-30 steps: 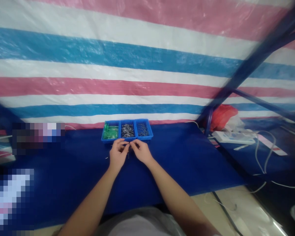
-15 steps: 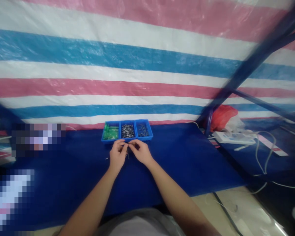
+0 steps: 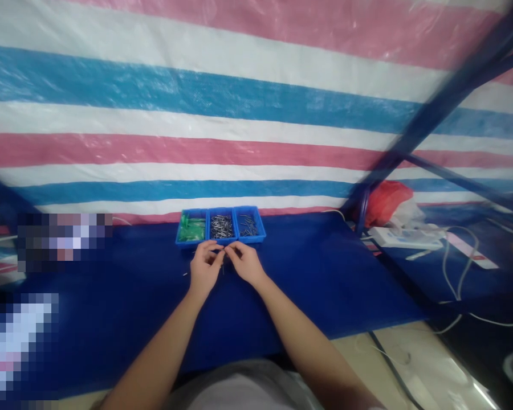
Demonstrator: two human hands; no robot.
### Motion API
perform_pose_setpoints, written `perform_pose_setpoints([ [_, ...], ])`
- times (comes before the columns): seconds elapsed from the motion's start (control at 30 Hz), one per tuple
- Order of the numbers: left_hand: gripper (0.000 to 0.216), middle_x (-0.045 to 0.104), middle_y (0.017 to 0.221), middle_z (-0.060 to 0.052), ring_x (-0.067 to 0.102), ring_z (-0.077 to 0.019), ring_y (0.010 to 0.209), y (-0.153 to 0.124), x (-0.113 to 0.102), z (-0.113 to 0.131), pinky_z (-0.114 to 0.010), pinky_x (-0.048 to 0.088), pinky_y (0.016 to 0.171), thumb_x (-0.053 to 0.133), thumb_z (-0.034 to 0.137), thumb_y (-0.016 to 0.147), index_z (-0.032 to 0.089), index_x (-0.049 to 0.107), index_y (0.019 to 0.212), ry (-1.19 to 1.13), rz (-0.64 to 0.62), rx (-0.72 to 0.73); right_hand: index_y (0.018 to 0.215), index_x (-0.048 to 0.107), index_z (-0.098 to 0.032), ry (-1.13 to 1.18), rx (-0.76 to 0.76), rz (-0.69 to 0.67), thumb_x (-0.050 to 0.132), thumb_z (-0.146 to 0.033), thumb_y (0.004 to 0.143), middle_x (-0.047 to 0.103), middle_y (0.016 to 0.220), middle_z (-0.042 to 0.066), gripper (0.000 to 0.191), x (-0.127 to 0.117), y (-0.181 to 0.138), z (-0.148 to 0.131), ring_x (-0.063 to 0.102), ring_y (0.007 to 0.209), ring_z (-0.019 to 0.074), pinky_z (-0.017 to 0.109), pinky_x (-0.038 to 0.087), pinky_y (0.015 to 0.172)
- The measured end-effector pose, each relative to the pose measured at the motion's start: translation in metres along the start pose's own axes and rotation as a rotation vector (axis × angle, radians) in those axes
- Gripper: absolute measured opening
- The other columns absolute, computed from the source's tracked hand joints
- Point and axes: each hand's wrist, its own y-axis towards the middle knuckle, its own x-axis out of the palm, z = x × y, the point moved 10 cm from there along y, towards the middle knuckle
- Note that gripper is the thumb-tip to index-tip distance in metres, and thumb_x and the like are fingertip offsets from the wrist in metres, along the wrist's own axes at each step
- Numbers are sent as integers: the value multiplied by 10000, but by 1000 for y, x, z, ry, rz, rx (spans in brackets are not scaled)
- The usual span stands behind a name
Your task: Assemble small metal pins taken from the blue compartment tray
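My left hand (image 3: 206, 265) and my right hand (image 3: 245, 262) meet fingertip to fingertip over the blue table, both closed in a pinch. What they hold between them is too small and too covered by the fingers to name. Just beyond stand three blue bins side by side: a left bin (image 3: 178, 234) with green pieces, a middle bin (image 3: 222, 240) full of metal screw-like pieces, and a right bin (image 3: 256, 236) with fewer thin metal pieces. A thin dark piece (image 3: 223, 270) shows below the fingertips. One small pale piece (image 3: 185, 274) lies left of my left hand.
The blue tabletop (image 3: 325, 285) runs to both sides. A striped plastic sheet (image 3: 239, 102) hangs behind it. At right are a blue metal frame (image 3: 363, 208), a red bag (image 3: 389, 202), a white box (image 3: 404, 237) and loose cables (image 3: 447, 270). Blurred patches cover the left side.
My hands stay almost in place, with the right fingertips shifted very slightly. The view has tilted a little; the bins have not moved.
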Motion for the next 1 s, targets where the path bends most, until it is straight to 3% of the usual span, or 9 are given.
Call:
perform_pose_setpoints([
  [0.43, 331, 665, 795, 9, 624, -110, 580, 0, -1, -3, -241, 516, 585, 658, 395, 883, 208, 572, 1141, -1, -15, -27, 967, 711, -207, 63, -48, 6, 620, -316, 897, 731, 892, 32, 158, 1, 0, -3, 674, 812, 183, 296, 510, 759],
  [0.77, 367, 723, 1025, -67, 686, -131, 671, 1, -3, -3, -280, 570, 665, 740, 379, 816, 204, 603, 1109, 23, 27, -7, 853, 685, -202, 12, 8, 0, 543, -365, 958, 719, 802, 19, 240, 0, 1, 2, 648, 730, 170, 277, 477, 694],
  [1.0, 353, 740, 1000, -76, 700, -145, 674, 1, -1, -4, -301, 587, 684, 738, 367, 822, 194, 603, 1099, 3, 11, -16, 849, 695, -207, 10, 15, -8, 546, -367, 962, 723, 784, 13, 246, 2, 0, 1, 654, 712, 165, 270, 480, 692],
])
